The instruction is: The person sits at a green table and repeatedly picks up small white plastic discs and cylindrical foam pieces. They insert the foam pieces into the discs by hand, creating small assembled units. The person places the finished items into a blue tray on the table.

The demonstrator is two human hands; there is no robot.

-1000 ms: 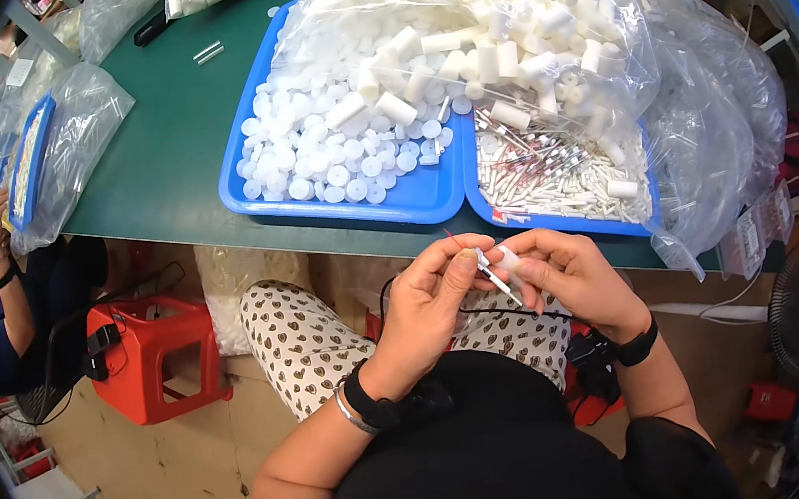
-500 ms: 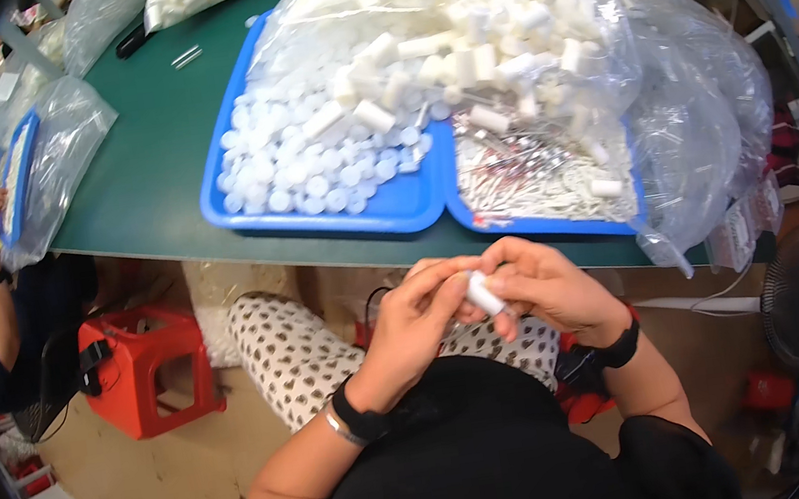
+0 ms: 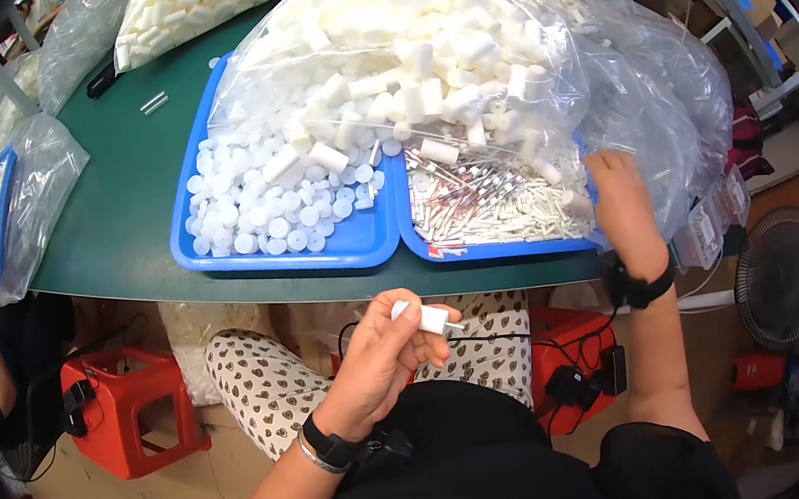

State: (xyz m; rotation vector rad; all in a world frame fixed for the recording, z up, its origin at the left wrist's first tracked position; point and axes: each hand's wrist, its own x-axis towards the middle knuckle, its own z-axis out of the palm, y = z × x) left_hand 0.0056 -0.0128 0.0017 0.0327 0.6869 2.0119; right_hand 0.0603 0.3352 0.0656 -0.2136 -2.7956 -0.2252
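My left hand (image 3: 369,364), above my lap, pinches a small white cylinder (image 3: 432,320) between thumb and fingers. A thin pin sticks out of its right end. Over the right side of the right blue tray (image 3: 496,251) reaches my right hand (image 3: 628,209), beside the clear plastic bag; its fingertips are hidden. Thin white sticks (image 3: 475,207) and some reddish, metallic pins fill that tray. Translucent white discs (image 3: 258,208) lie heaped in the left blue tray (image 3: 369,248). Loose white cylinders (image 3: 396,68) spill from the bag across both trays.
Another bag of white cylinders (image 3: 196,9) lies at the back of the green table (image 3: 101,208), near two small clear tubes (image 3: 154,103). Red stools (image 3: 128,406) and a fan (image 3: 782,280) stand below. Other people's hands show at the far left and upper right.
My right hand has let go of the white cylinder and moved up and right to the right tray. My left hand keeps the cylinder, slightly lower and further left. The view has shifted.
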